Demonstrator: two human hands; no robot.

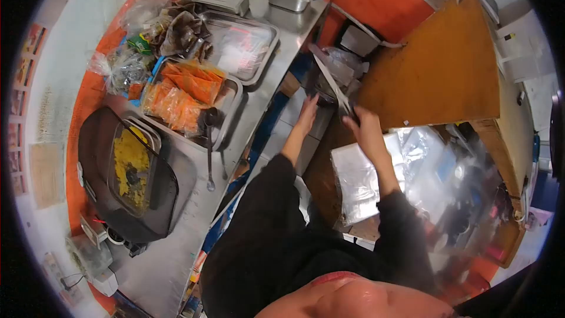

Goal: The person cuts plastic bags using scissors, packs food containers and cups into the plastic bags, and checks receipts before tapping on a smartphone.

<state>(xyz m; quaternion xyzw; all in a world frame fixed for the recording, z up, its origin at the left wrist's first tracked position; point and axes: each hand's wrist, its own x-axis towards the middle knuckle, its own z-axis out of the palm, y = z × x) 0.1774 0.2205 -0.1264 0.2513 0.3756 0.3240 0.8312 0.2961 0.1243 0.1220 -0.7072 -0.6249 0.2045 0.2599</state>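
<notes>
My right hand (pixel 366 129) is closed on the dark handles of a pair of scissors (pixel 332 79), whose long silver blades point up and away from me. To its left, my left hand (pixel 306 115) is held out with fingers extended and nothing visible in it. Beyond the blades lies a bundle of clear plastic bags (pixel 341 65). Below my right hand, a stack of flat clear plastic bags (pixel 362 176) rests on the brown wooden surface.
A steel counter on the left bears a tray (pixel 232 115) of orange packets (pixel 176 97), another tray (pixel 272 41) with clear packets, and yellow food (pixel 130 165) under a dark mesh cover (pixel 97 200). A brown wooden board (pixel 429 65) stands at right.
</notes>
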